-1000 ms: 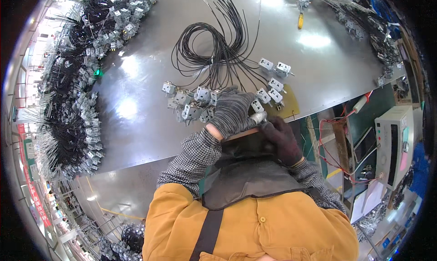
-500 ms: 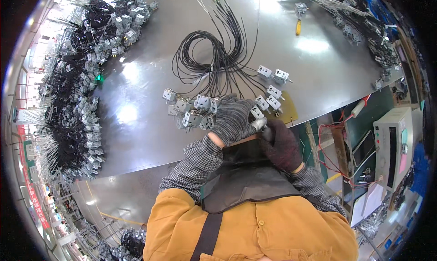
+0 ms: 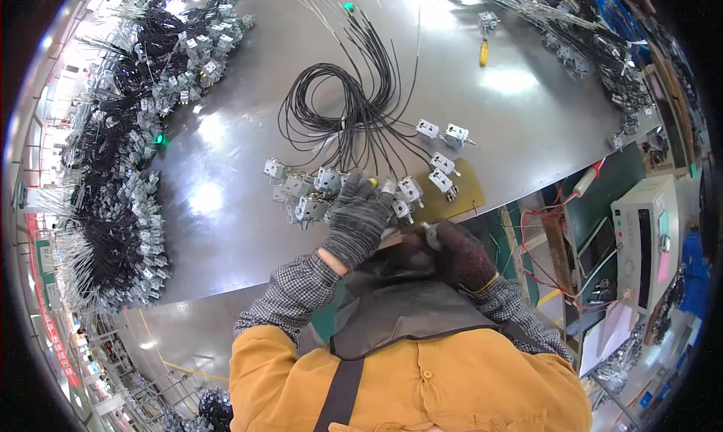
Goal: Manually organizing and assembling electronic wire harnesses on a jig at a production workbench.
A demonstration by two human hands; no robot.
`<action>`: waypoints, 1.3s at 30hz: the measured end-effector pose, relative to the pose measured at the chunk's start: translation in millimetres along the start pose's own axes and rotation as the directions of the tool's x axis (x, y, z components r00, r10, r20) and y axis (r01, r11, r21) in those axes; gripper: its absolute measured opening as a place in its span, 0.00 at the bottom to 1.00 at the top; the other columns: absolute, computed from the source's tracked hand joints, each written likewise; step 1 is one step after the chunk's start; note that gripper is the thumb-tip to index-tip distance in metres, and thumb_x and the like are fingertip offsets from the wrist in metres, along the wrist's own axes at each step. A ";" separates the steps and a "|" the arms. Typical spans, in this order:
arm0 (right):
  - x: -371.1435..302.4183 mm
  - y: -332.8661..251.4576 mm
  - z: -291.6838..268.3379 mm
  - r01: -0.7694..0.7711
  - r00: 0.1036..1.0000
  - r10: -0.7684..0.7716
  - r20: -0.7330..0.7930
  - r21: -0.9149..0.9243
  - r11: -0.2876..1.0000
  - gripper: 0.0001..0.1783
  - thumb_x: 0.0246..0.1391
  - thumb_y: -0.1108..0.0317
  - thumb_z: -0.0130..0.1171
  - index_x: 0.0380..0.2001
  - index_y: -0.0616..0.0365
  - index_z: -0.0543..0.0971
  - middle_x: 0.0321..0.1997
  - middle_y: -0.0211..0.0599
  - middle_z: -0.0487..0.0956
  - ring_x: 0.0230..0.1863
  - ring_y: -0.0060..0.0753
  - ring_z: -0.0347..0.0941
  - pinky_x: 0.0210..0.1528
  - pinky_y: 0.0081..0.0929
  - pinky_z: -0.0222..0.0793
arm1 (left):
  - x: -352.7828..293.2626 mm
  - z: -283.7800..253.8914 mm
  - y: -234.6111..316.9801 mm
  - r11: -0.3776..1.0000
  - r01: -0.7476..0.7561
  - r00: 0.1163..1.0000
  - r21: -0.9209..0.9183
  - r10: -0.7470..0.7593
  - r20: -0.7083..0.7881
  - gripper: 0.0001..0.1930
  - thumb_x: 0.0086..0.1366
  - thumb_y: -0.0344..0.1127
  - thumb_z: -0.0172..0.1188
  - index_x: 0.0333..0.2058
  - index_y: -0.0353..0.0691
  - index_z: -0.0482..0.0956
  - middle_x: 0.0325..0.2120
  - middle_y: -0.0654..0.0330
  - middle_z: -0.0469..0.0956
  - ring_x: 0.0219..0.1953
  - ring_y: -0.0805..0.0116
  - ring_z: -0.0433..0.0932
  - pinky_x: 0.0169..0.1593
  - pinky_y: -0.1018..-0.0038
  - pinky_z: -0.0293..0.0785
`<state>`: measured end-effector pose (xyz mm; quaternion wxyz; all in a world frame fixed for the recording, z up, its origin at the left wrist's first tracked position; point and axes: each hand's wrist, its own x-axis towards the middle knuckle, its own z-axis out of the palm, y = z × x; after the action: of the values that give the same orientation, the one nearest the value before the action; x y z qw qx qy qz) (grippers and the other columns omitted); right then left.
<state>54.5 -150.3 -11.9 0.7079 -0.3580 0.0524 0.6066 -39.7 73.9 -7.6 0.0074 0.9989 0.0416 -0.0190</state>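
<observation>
My left hand (image 3: 357,219), in a grey striped glove, lies over the right end of a cluster of small silver metal boxes (image 3: 300,187) near the table's front edge. Its fingers reach toward them with the thumb apart, and I see no part held in it. Black leads run from the boxes to a looped black wire bundle (image 3: 343,104). Just right of the left hand sit a few more boxes (image 3: 409,189). My right hand (image 3: 461,255), in a dark maroon glove, is curled by the black apron (image 3: 407,319) at the edge; what it holds is hidden.
The metal table (image 3: 233,244) carries a long heap of wired boxes (image 3: 120,183) at left and another heap (image 3: 572,36) at far right. A yellow-handled screwdriver (image 3: 483,53) lies at the back. An amber sheet (image 3: 468,187) lies near the front edge; a beige instrument box (image 3: 646,244) stands right.
My left hand has moved left, away from the right-hand boxes to the cluster. The right hand has drawn slightly down and stays by the table edge.
</observation>
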 end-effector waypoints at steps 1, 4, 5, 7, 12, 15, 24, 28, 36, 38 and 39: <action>-0.2 -6.4 14.0 0.093 0.994 -0.079 0.069 -0.225 0.970 0.28 0.70 0.45 0.53 0.60 0.56 0.73 0.47 0.34 0.80 0.42 0.29 0.76 0.45 0.31 0.76 | -4.6 10.8 -3.0 1.000 -0.024 0.999 0.007 0.024 -0.046 0.38 0.63 0.50 0.64 0.67 0.37 0.68 0.49 0.48 0.81 0.62 0.51 0.73 0.77 0.54 0.49; 31.9 10.8 -31.7 0.260 0.966 -0.213 0.149 -0.516 0.816 0.28 0.71 0.47 0.52 0.63 0.56 0.72 0.49 0.35 0.80 0.45 0.31 0.78 0.49 0.34 0.76 | 3.6 9.3 -7.2 0.995 -0.070 0.997 -0.075 0.071 0.009 0.38 0.61 0.53 0.65 0.65 0.37 0.70 0.46 0.50 0.83 0.59 0.52 0.77 0.76 0.54 0.51; 43.6 18.6 -51.1 0.308 0.950 -0.274 0.150 -0.597 0.741 0.27 0.72 0.48 0.51 0.64 0.55 0.72 0.50 0.36 0.80 0.47 0.32 0.78 0.50 0.34 0.76 | 7.9 -3.2 -6.5 0.984 -0.041 0.999 -0.174 0.035 -0.033 0.35 0.60 0.52 0.67 0.61 0.38 0.74 0.42 0.50 0.84 0.52 0.53 0.81 0.75 0.54 0.53; 37.2 -11.7 -15.3 0.360 0.927 -0.351 0.129 -0.562 0.745 0.26 0.72 0.50 0.51 0.63 0.56 0.72 0.50 0.36 0.80 0.49 0.33 0.78 0.50 0.35 0.77 | 3.6 2.1 -11.2 0.960 -0.042 0.994 -0.276 0.012 -0.109 0.32 0.59 0.50 0.68 0.59 0.40 0.76 0.41 0.51 0.84 0.50 0.53 0.82 0.74 0.54 0.56; 30.0 -43.3 -15.5 0.476 0.863 -0.504 0.000 -0.331 0.815 0.23 0.75 0.55 0.49 0.62 0.60 0.73 0.54 0.41 0.80 0.52 0.33 0.79 0.54 0.35 0.77 | 10.1 -6.6 -12.2 0.912 -0.122 0.981 -0.391 0.052 -0.186 0.28 0.55 0.49 0.73 0.53 0.44 0.81 0.35 0.55 0.85 0.44 0.55 0.83 0.69 0.53 0.63; 35.9 -48.2 -12.3 0.471 0.825 -0.565 -0.001 -0.549 0.690 0.23 0.75 0.56 0.49 0.60 0.62 0.74 0.52 0.43 0.82 0.50 0.31 0.80 0.53 0.33 0.77 | 31.6 -3.4 -17.0 0.910 -0.100 0.985 -0.402 0.033 -0.171 0.24 0.62 0.57 0.68 0.47 0.44 0.83 0.32 0.59 0.85 0.39 0.55 0.84 0.66 0.53 0.65; 7.9 -38.2 -11.8 0.429 0.787 -0.591 0.176 -0.845 0.320 0.12 0.68 0.66 0.58 0.49 0.62 0.78 0.35 0.42 0.82 0.35 0.31 0.80 0.40 0.33 0.77 | 46.7 -21.5 1.2 0.911 0.014 0.998 -0.412 0.012 0.062 0.28 0.71 0.63 0.56 0.46 0.40 0.83 0.27 0.52 0.83 0.35 0.52 0.83 0.64 0.54 0.67; 5.8 -24.9 -6.1 0.357 0.831 -0.547 0.105 -0.854 0.378 0.11 0.67 0.70 0.60 0.49 0.62 0.80 0.36 0.32 0.82 0.37 0.23 0.76 0.42 0.27 0.74 | 48.1 -16.1 5.3 0.927 0.006 0.999 -0.375 0.010 0.040 0.29 0.70 0.63 0.56 0.44 0.38 0.82 0.25 0.52 0.82 0.34 0.51 0.83 0.65 0.53 0.66; -2.3 -9.7 13.8 -0.051 0.995 0.057 -0.086 0.076 0.996 0.17 0.65 0.62 0.65 0.51 0.61 0.78 0.46 0.45 0.82 0.45 0.36 0.80 0.49 0.40 0.77 | 43.1 -13.0 0.6 0.923 -0.011 1.000 -0.384 0.016 0.010 0.34 0.66 0.68 0.56 0.46 0.37 0.83 0.31 0.48 0.85 0.40 0.49 0.84 0.68 0.52 0.62; 4.1 9.0 -17.4 -0.046 0.995 0.050 -0.086 0.039 0.998 0.16 0.64 0.65 0.64 0.50 0.62 0.77 0.42 0.41 0.81 0.41 0.31 0.78 0.45 0.35 0.76 | 43.1 -17.9 3.4 0.915 0.001 1.000 -0.405 0.008 0.021 0.35 0.65 0.69 0.57 0.46 0.37 0.84 0.31 0.47 0.84 0.41 0.48 0.83 0.68 0.51 0.62; 6.5 12.9 -21.6 -0.044 0.995 0.045 -0.088 0.006 0.999 0.14 0.64 0.68 0.64 0.49 0.62 0.77 0.38 0.37 0.80 0.37 0.27 0.76 0.41 0.29 0.75 | 43.4 -20.1 5.2 0.913 0.011 0.999 -0.408 0.005 0.036 0.36 0.65 0.69 0.58 0.46 0.37 0.84 0.31 0.47 0.84 0.42 0.48 0.83 0.68 0.51 0.62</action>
<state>52.4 -157.2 -36.9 0.6920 -0.3817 0.0929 0.6057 4.7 72.7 10.9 0.2166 0.9748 0.0460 -0.0282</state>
